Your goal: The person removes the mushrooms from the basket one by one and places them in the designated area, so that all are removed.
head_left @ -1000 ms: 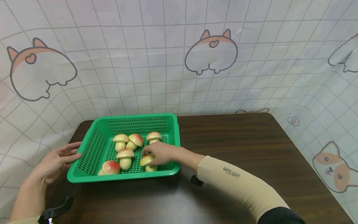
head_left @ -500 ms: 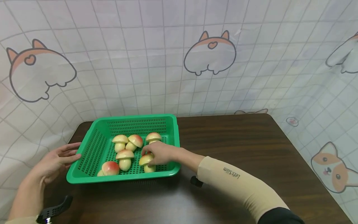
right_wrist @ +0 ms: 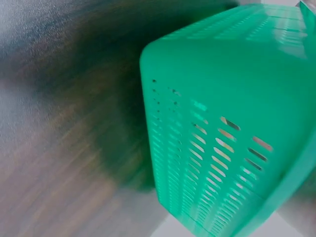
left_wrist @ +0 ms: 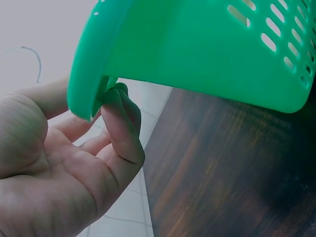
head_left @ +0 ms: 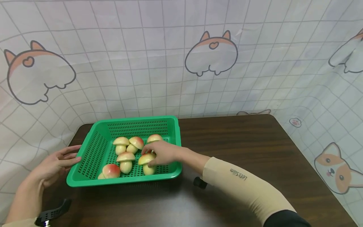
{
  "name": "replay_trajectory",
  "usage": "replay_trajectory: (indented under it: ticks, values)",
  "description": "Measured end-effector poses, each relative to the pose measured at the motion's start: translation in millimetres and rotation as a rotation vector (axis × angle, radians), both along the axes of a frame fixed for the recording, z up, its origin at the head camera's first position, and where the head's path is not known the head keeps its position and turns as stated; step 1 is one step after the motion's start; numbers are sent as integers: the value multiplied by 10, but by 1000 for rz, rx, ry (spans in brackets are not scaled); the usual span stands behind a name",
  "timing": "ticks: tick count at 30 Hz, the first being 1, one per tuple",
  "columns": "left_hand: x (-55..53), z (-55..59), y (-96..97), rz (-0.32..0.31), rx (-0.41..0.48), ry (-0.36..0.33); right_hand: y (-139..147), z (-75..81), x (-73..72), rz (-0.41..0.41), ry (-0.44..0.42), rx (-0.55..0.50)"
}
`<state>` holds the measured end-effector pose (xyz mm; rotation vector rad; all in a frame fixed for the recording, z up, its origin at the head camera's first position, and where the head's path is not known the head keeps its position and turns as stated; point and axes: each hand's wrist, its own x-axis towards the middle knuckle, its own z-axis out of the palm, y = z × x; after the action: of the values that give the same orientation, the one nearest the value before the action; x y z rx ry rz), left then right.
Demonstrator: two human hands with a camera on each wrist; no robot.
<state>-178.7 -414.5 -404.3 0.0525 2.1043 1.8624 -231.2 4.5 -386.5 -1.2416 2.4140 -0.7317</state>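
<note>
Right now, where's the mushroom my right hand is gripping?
In the head view, the held mushroom is inside the green basket, right of centre toward the near rim. The right hand has its cap; a neighbouring mushroom is just left.

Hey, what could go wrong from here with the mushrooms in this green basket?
First, the right grip holds the front-right mushroom just in front of another mushroom, so lifting might nudge that one. Second, the right forearm crosses above the basket at its right rim and could bump it. Third, the left grip is on the left rim, so a tug could slide or tilt the basket and roll the mushrooms around.
</note>
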Motion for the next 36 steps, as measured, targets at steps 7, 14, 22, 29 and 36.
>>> replay_trajectory:
  ticks: [7,14,22,29,36]
  values:
    - [-30,1,-13,-16,-91,-14,97,134,-15,-10,-64,-51]
    - [-15,-18,-32,-9,-56,-30,212,242,-62,-50,-103,-72]
    - [-13,-18,-49,-11,-37,-25,361,397,-98,-79,-101,-116]
    - [-20,10,-51,-12,-31,-21,534,488,-130,-136,-76,-155]
    - [-28,14,-11,-11,-12,-32,734,506,-180,-171,-56,-207]
